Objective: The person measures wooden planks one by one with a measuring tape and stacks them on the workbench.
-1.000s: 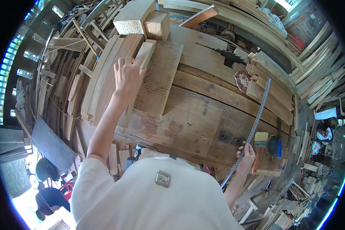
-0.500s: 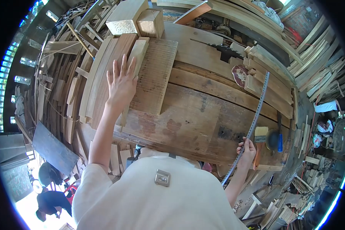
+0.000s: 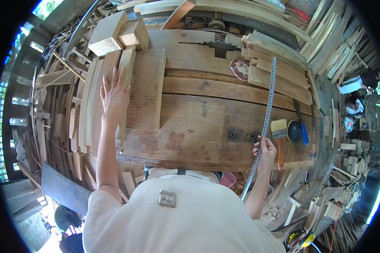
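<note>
My left hand (image 3: pixel 115 98) lies with its fingers spread on long planks (image 3: pixel 98 92) at the left of the wooden workbench (image 3: pixel 190 126). Just right of it is a pale narrow strip (image 3: pixel 127 67), and beyond that a wide ridged board (image 3: pixel 146 88). Near the bench's front edge my right hand (image 3: pixel 264 152) pinches a long measuring tape (image 3: pixel 269 101), which slants up over the bench and hangs down below the hand. A brush (image 3: pixel 278 128) with an orange handle lies right of that hand, beside a round dark object (image 3: pixel 294 130) and a blue-handled tool (image 3: pixel 304 134).
Two thick wood blocks (image 3: pixel 107 33) stand at the back left. Behind the middle are a toothed saw blade (image 3: pixel 219 45) and a red-and-white disc (image 3: pixel 240 68). Stacked boards (image 3: pixel 278 76) lie at the back right. Scrap wood surrounds the bench.
The view has swung, shifting the bench leftward. My left hand has moved off the pale strip onto the planks beside it, its fingers now spread. The tape remains in my right hand.
</note>
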A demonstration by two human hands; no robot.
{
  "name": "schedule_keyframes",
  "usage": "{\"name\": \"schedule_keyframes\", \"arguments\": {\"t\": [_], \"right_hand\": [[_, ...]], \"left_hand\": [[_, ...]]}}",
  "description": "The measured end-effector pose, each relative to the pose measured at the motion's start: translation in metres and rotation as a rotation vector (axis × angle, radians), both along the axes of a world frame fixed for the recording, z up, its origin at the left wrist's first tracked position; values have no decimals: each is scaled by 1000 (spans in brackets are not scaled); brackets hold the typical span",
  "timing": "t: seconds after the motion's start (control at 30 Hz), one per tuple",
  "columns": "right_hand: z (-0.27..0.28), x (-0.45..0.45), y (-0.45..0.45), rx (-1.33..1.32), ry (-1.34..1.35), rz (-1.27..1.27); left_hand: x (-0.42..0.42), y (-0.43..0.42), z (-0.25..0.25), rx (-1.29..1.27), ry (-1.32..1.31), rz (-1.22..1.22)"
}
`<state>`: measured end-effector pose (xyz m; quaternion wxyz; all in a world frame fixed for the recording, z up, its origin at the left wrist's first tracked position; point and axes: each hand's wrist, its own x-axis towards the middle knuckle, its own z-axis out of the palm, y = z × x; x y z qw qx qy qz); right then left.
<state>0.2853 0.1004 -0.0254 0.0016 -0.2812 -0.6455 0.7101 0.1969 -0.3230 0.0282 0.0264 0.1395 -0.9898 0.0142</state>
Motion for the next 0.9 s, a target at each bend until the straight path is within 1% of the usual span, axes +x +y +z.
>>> {"name": "schedule_keyframes", "arguments": {"t": [0.13,0.2,0.33,0.4,0.47,0.53,0.6,0.67,0.73,0.83,0.87,0.9], "right_hand": [[0,0,0,9,18,16],[-1,0,0,9,21,16],[-3,-4,-2,13,41,-1],[-3,-5,-3,12,41,-4],[-3,-6,-3,25,46,10],[-3,-5,-4,31,53,0],[-4,-4,-4,41,69,-12],[-4,-4,-5,46,78,-31],[-6,-3,-7,51,98,-62],[-6,-2,-11,61,122,-116],[-6,-1,-13,65,121,-133],[-4,-1,-14,78,116,-147]], "left_hand": [[-11,-4,-5,-11,16,-14],[-12,-5,-6,23,14,-21],[-14,13,9,-34,-7,-1],[-19,44,27,1,113,-186],[-31,82,40,48,8,-396],[-46,116,38,153,-53,-685],[-70,149,17,269,-76,-933],[-90,189,2,338,-86,-1067],[-110,226,-23,288,-36,-1188],[-125,268,-41,285,19,-1230],[-133,278,-57,320,88,-1256],[-133,284,-65,360,123,-1231]]}}
